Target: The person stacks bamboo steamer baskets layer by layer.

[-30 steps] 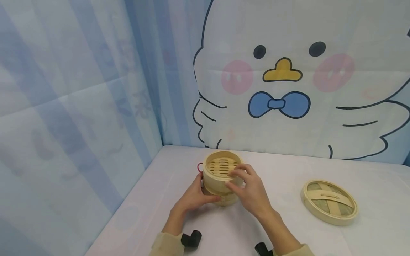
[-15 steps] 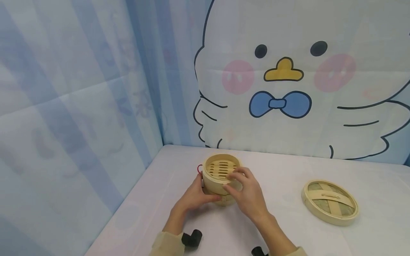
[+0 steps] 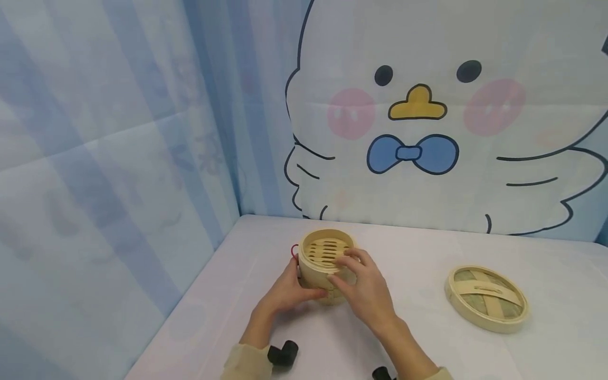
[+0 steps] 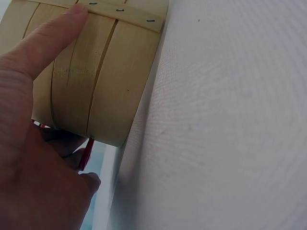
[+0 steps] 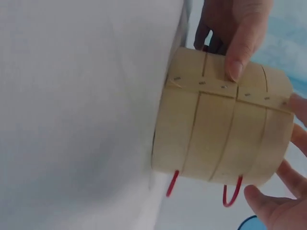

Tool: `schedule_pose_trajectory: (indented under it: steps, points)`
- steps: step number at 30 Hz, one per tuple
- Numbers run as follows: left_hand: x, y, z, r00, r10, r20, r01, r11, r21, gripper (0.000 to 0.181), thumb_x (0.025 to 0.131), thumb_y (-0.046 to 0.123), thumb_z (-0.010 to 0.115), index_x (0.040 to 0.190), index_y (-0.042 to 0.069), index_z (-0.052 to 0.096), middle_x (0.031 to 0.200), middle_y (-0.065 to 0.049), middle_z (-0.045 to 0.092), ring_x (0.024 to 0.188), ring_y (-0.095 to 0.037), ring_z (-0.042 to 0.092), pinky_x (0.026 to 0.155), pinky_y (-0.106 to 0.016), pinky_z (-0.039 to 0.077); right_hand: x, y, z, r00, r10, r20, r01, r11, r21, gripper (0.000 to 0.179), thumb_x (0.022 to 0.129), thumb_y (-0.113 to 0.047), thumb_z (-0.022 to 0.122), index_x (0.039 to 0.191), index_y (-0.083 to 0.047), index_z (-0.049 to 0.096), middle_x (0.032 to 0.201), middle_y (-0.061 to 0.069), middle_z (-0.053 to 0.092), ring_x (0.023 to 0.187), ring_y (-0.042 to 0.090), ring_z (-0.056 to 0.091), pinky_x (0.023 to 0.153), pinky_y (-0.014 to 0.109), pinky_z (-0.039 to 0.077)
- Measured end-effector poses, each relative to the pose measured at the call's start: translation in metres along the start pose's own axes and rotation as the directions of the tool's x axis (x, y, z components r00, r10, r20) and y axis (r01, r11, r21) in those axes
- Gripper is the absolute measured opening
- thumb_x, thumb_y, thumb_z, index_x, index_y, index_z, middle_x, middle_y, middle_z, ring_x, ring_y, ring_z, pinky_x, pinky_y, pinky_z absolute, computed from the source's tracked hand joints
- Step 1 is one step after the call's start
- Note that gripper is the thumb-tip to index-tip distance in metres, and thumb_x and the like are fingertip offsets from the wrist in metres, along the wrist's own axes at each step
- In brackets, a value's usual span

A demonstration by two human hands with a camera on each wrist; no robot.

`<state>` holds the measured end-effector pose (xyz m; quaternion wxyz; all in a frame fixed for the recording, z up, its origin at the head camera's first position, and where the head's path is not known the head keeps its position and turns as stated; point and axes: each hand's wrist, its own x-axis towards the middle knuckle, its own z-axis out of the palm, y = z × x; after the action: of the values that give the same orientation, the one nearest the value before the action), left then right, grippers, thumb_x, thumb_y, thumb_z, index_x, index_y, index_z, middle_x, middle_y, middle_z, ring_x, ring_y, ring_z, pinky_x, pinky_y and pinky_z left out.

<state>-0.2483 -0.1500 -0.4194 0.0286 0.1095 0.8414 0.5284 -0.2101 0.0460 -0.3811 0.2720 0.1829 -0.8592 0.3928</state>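
Two round bamboo steamer baskets stand stacked on the table, the upper basket showing its slatted floor. Below it the lower basket is mostly hidden in the head view. My left hand grips the stack from the left, its thumb across the front near the seam. From the right, my right hand holds the upper basket by its rim, thumb outside. In the right wrist view the two walls line up along the stapled seams, and red loops stick out from the side.
A bamboo steamer lid with a strap across its top lies on the white table to the right. Behind the table hangs a curtain with a cartoon bird; another hangs at the left.
The upper basket has come down slightly with my right hand and sits squarer over the lower one. My left hand has stayed at the stack.
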Motion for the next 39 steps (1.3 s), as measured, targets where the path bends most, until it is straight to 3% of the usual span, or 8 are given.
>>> schedule_pose_trajectory:
  steps: [4,7,11,18,27,39]
  points:
    - [0.001,-0.001,0.0,1.0,-0.015,-0.013,0.015,1.0,-0.003,0.112,0.072,0.027,0.094,0.156,0.005,0.024,0.153,-0.018,0.04,0.141,-0.035,0.038,0.115,-0.059,0.027,0.001,-0.002,-0.012,1.0,0.006,0.026,-0.005,1.0,-0.022,0.04,0.081,-0.022,0.087,0.117,-0.008,0.074,0.131,0.015,0.061,0.118,0.036,0.06,0.082,0.05,0.057]
    - [0.0,-0.001,-0.001,0.999,-0.037,-0.029,0.036,0.999,-0.004,0.116,0.07,0.032,0.095,0.157,0.006,0.021,0.153,-0.017,0.04,0.14,-0.036,0.038,0.113,-0.062,0.028,0.002,-0.002,-0.019,0.998,0.026,0.049,-0.025,0.999,-0.032,0.046,0.082,-0.028,0.086,0.123,-0.009,0.072,0.137,0.015,0.058,0.109,0.034,0.065,0.076,0.045,0.06]
    - [-0.002,0.0,-0.004,0.997,-0.064,-0.046,0.064,0.998,-0.014,0.126,0.07,0.038,0.094,0.16,0.005,0.013,0.156,-0.021,0.035,0.142,-0.041,0.035,0.111,-0.065,0.029,0.003,0.0,-0.025,0.994,0.062,0.086,-0.057,0.997,-0.054,0.052,0.084,-0.034,0.083,0.129,-0.009,0.07,0.143,0.014,0.054,0.107,0.033,0.067,0.08,0.047,0.059]
    - [-0.003,0.003,-0.009,0.992,-0.068,-0.104,0.066,0.998,-0.024,0.129,0.071,0.038,0.094,0.159,0.0,0.008,0.161,-0.029,0.02,0.145,-0.046,0.026,0.112,-0.065,0.028,0.003,0.0,-0.035,0.992,0.069,0.109,-0.056,0.992,-0.112,0.059,0.086,-0.043,0.08,0.134,-0.012,0.066,0.149,0.015,0.048,0.133,0.04,0.049,0.095,0.059,0.05]
    - [-0.003,0.011,-0.009,0.984,-0.08,-0.162,0.076,0.997,-0.032,0.129,0.071,0.039,0.093,0.161,0.008,0.008,0.165,-0.023,0.014,0.148,-0.045,0.019,0.113,-0.067,0.024,0.003,0.006,-0.046,0.995,0.043,0.093,-0.03,0.99,-0.137,0.06,0.086,-0.041,0.081,0.137,-0.014,0.064,0.149,0.016,0.048,0.134,0.04,0.047,0.098,0.062,0.047]
    - [0.0,0.018,-0.001,0.983,-0.03,-0.18,0.024,0.999,-0.035,0.127,0.069,0.037,0.095,0.162,0.013,0.012,0.166,-0.017,0.014,0.15,-0.041,0.015,0.114,-0.067,0.019,0.002,0.019,-0.071,0.996,0.06,0.071,-0.045,0.98,-0.196,0.063,0.087,-0.038,0.079,0.141,-0.012,0.059,0.15,0.015,0.046,0.136,0.04,0.045,0.101,0.061,0.045]
